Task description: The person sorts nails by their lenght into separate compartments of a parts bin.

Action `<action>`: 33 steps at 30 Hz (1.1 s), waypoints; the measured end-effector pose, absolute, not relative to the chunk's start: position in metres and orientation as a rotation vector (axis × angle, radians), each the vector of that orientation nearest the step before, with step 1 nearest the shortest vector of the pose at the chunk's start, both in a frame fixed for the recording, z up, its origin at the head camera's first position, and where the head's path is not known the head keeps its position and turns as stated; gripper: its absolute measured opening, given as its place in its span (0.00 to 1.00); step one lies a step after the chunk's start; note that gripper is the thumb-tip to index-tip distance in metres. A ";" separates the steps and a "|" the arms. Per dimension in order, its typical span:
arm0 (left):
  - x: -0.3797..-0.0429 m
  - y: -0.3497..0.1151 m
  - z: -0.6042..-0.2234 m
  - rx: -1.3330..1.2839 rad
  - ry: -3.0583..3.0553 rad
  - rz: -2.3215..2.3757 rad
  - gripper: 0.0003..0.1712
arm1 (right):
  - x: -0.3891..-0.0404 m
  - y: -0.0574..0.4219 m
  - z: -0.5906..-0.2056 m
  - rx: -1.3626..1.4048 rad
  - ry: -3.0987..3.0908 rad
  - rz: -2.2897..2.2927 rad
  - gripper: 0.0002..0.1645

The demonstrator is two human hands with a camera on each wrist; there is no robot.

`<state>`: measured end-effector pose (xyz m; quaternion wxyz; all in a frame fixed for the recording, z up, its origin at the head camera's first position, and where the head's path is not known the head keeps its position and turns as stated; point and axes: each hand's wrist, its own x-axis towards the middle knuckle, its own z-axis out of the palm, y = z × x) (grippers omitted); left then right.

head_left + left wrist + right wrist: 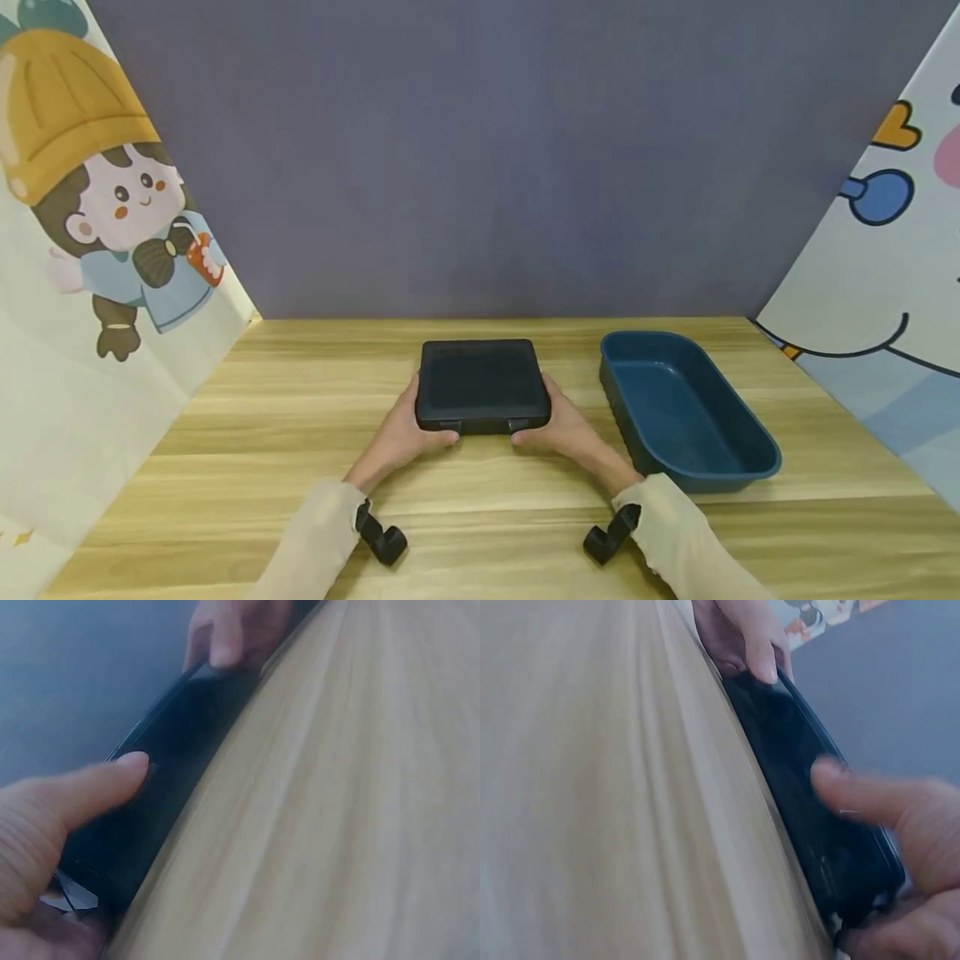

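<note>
A flat black case (pixel 482 379) with a dark lid and two front latches is in the middle of the head view. My left hand (pixel 402 427) grips its left front corner, the thumb lying along the front face by one latch. At the opposite corner my right hand (pixel 562 423) holds the case, its thumb on the front by the other latch. Both wrist views show the case's front side (pixel 176 742) close over the wooden table, with a thumb pressed against it from each end. The other fingers are mostly hidden behind its sides.
A deep blue rectangular tub (pixel 678 408) stands on the wooden table (pixel 225 450) to the right, near my right forearm. A dark grey panel (pixel 495 158) rises behind the table, with cartoon-printed walls (pixel 112 208) at both sides.
</note>
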<state>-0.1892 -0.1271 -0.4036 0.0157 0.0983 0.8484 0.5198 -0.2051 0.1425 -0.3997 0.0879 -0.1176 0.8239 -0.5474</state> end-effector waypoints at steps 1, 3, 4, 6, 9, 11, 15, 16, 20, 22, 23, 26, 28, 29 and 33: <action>-0.188 -0.126 -0.405 0.301 2.682 1.579 0.68 | -0.204 0.141 -0.400 -0.346 2.520 -1.589 0.72; -0.186 -0.125 -0.405 0.273 2.757 1.503 0.68 | -0.203 0.137 -0.400 -0.321 2.650 -1.501 0.72; -0.185 -0.125 -0.405 0.261 2.785 1.466 0.67 | -0.202 0.135 -0.400 -0.316 2.706 -1.453 0.71; -0.184 -0.123 -0.405 0.250 2.831 1.403 0.67 | -0.201 0.132 -0.398 -0.309 2.797 -1.365 0.70; -0.182 -0.120 -0.402 0.261 2.871 1.364 0.67 | -0.198 0.130 -0.395 -0.296 2.873 -1.258 0.70; -0.181 -0.118 -0.400 0.267 2.884 1.346 0.67 | -0.195 0.129 -0.391 -0.284 2.902 -1.188 0.71; -0.181 -0.116 -0.394 0.296 2.923 1.277 0.68 | -0.192 0.128 -0.386 -0.254 2.947 -1.081 0.72; -0.181 -0.116 -0.394 0.306 2.937 1.261 0.68 | -0.191 0.129 -0.385 -0.246 2.960 -1.061 0.72; -0.178 -0.115 -0.395 0.328 3.011 1.197 0.66 | -0.187 0.130 -0.386 -0.249 3.012 -1.034 0.68; -0.175 -0.116 -0.396 0.313 3.037 1.168 0.65 | -0.186 0.129 -0.387 -0.264 3.024 -1.022 0.66; -0.174 -0.116 -0.397 0.304 3.045 1.146 0.65 | -0.186 0.129 -0.387 -0.278 3.032 -1.016 0.65; -0.172 -0.118 -0.395 0.276 3.043 1.121 0.66 | -0.188 0.128 -0.385 -0.317 3.036 -1.008 0.64; -0.174 -0.119 -0.394 0.289 3.031 1.132 0.66 | -0.191 0.128 -0.383 -0.336 3.029 -1.020 0.64; -0.176 -0.120 -0.393 0.297 3.021 1.136 0.66 | -0.192 0.128 -0.382 -0.340 3.025 -1.024 0.64; -0.182 -0.125 -0.389 0.382 2.967 1.153 0.65 | -0.197 0.130 -0.377 -0.394 2.973 -1.024 0.63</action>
